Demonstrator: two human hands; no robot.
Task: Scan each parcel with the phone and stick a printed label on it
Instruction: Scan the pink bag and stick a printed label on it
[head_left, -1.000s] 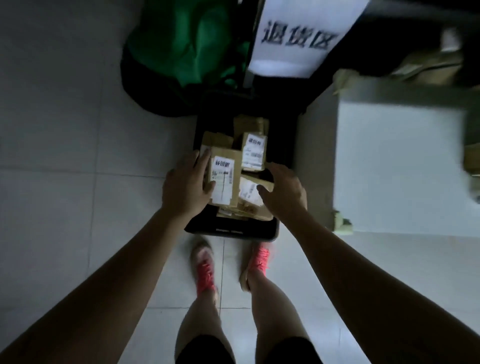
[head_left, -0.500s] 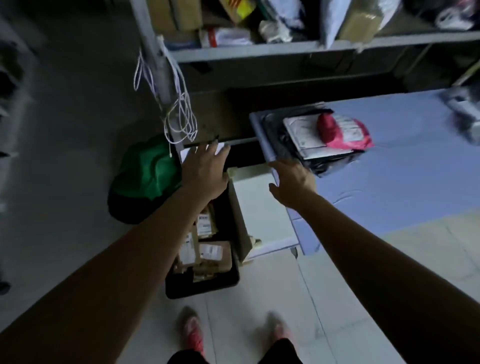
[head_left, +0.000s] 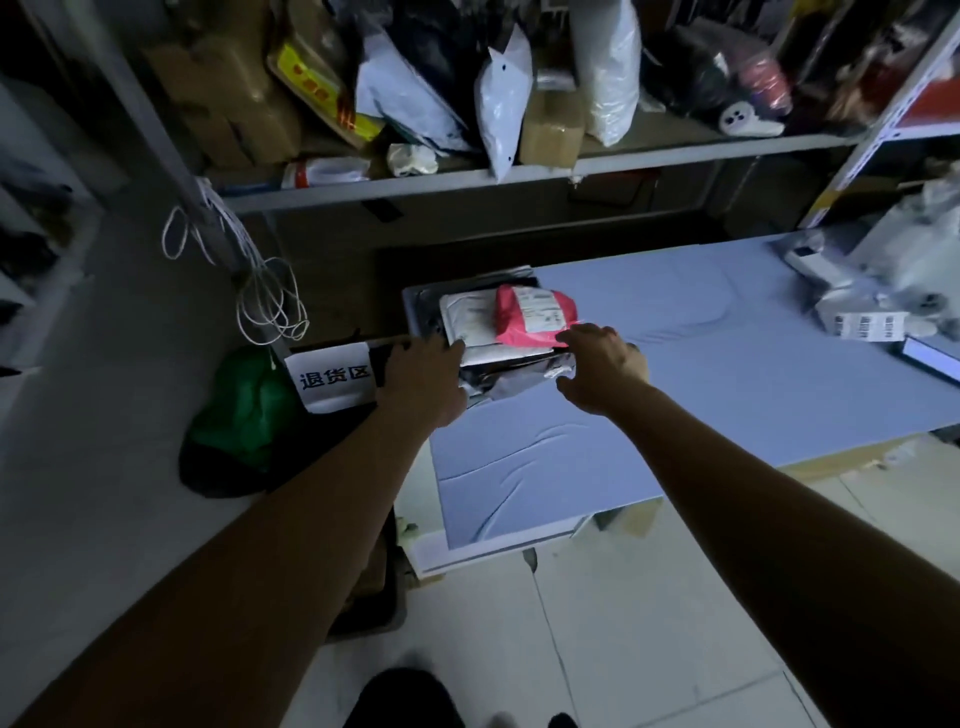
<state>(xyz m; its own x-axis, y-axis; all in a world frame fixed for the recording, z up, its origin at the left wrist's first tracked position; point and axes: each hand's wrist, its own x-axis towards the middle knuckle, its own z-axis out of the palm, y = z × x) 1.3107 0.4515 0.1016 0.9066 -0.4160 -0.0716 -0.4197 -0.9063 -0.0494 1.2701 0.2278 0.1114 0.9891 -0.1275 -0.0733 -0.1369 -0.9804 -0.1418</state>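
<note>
A stack of soft parcels lies at the far left corner of the blue-covered table (head_left: 727, 374). On top sits a pink parcel (head_left: 535, 314) with a white label, over a white parcel (head_left: 470, 319) and darker bags. My left hand (head_left: 421, 384) reaches the stack's left edge with fingers spread at the white parcel. At the front right of the stack is my right hand (head_left: 602, 364), fingers stretched toward the pink parcel's near edge. Neither hand plainly grips anything. A strip of printed labels (head_left: 867, 326) lies by a printer (head_left: 852, 299) at the table's right end.
A lit screen edge (head_left: 930, 358) shows at the far right. A black crate (head_left: 374, 587) stands on the floor under my left arm, with a white sign (head_left: 335, 382) and a green bag (head_left: 244, 410) beside it. Shelves (head_left: 519, 171) full of parcels rise behind the table.
My view has lifted from the floor crate of cardboard parcels to the table. Both hands left the crate and moved up and forward to the parcel stack.
</note>
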